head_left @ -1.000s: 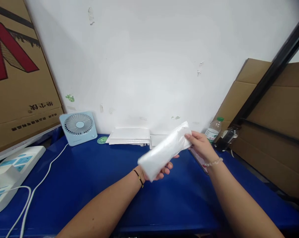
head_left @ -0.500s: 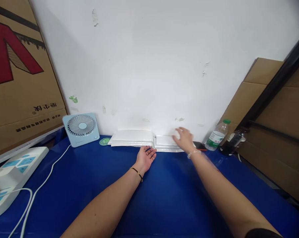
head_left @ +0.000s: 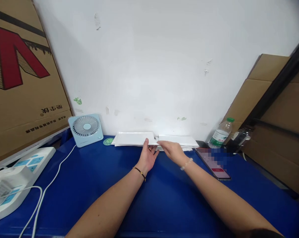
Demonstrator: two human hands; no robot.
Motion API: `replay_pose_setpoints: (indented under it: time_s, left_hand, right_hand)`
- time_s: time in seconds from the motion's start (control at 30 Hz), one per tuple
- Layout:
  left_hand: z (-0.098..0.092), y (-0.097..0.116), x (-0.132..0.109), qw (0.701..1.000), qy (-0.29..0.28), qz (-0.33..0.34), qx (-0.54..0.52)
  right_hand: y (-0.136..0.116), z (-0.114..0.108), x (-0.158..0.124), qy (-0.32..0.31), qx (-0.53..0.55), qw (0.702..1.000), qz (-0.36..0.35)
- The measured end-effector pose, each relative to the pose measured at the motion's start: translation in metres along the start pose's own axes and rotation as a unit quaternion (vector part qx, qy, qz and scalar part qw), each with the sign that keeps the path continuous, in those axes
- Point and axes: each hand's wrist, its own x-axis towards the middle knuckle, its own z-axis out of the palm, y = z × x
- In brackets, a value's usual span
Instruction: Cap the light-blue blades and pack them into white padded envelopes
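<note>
Two low stacks of flat white packets lie side by side against the wall: a left stack (head_left: 132, 138) and a right stack (head_left: 181, 140). My left hand (head_left: 147, 160) is palm up at the inner front corner of the left stack, thumb at the top edge and fingers curled below it. From the other side, my right hand (head_left: 173, 152) reaches in with its fingers pressed together, fingertips at the same corner. The fingertips of both hands nearly meet there. What lies under the corner is partly hidden by the fingers.
A light-blue fan (head_left: 87, 129) and a green round disc (head_left: 108, 141) stand left of the packets. Further left are a power strip (head_left: 44, 155) and white cables. At right are a phone (head_left: 214, 167), a water bottle (head_left: 219, 137) and a dark bottle (head_left: 238, 140).
My right hand has come left and down from above the right stack to the left stack's corner. My left thumb has risen against that corner. The phone beside my right forearm now shows.
</note>
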Motion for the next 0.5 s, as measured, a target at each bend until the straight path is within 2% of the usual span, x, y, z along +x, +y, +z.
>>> replay_pose_setpoints:
  time_s: [0.1, 0.2, 0.3, 0.4, 0.5]
  left_hand:
    - [0.004, -0.007, -0.004, 0.999, 0.001, 0.046, -0.014]
    - [0.004, -0.009, -0.004, 0.990, 0.036, 0.137, -0.007]
    - [0.003, -0.002, -0.002, 0.970, 0.055, 0.231, 0.049]
    - [0.006, 0.006, -0.006, 0.953, 0.049, 0.280, 0.102]
    - [0.014, 0.010, -0.015, 0.938, 0.026, 0.316, 0.141]
  right_hand:
    - [0.011, -0.010, -0.048, 0.001, 0.055, 0.997, -0.063]
    - [0.020, -0.016, -0.080, -0.017, 0.085, 0.994, -0.060]
    - [0.025, -0.017, -0.089, -0.048, 0.133, 0.990, -0.003]
    - [0.028, -0.009, -0.087, -0.054, 0.201, 0.976, 0.068]
    - [0.031, 0.004, -0.086, -0.072, 0.264, 0.956, 0.108]
